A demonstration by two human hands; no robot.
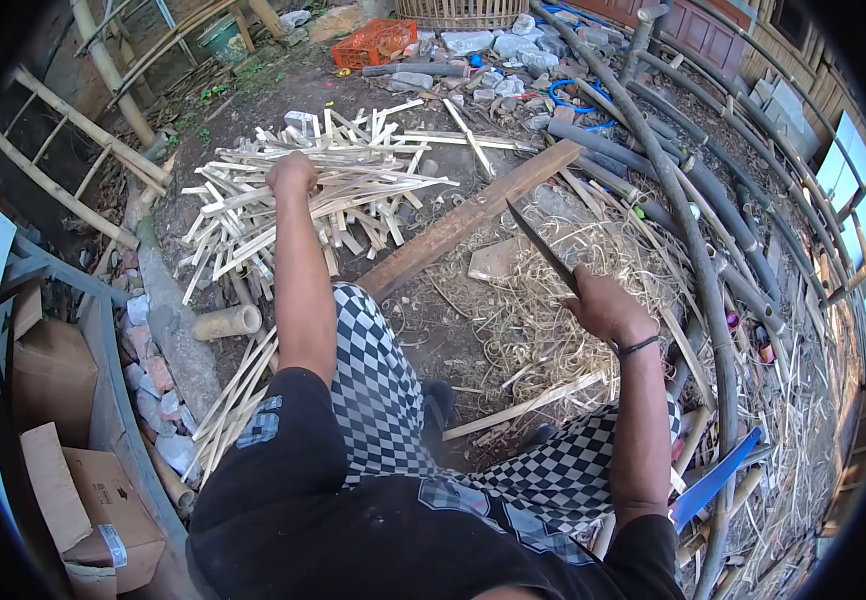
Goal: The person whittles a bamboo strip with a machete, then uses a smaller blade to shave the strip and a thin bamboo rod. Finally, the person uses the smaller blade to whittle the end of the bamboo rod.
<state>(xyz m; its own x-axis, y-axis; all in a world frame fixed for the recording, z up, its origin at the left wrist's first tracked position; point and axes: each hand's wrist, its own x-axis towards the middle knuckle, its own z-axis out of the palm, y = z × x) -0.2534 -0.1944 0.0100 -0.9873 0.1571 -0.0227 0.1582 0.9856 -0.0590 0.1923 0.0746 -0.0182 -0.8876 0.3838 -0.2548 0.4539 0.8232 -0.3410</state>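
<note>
My left hand [293,174] is stretched out over a heap of split bamboo strips [373,190], its fingers curled down among them. They look closed on a strip, though the fingertips are hidden behind the back of the hand. In my right hand [610,310] is a long dark-bladed knife [545,246], its tip pointing up and to the left. The blade hangs above the ground near a wooden plank [473,218] that lies slantwise between the heap and a litter of thin shavings [563,330].
A cut bamboo piece [228,322] and more strips [238,405] lie left of my legs. Cardboard boxes [103,500] stand at lower left. Long bamboo poles [688,215] run down the right side, beside a blue-bladed saw [718,480]. Farther back sits an orange crate [375,42].
</note>
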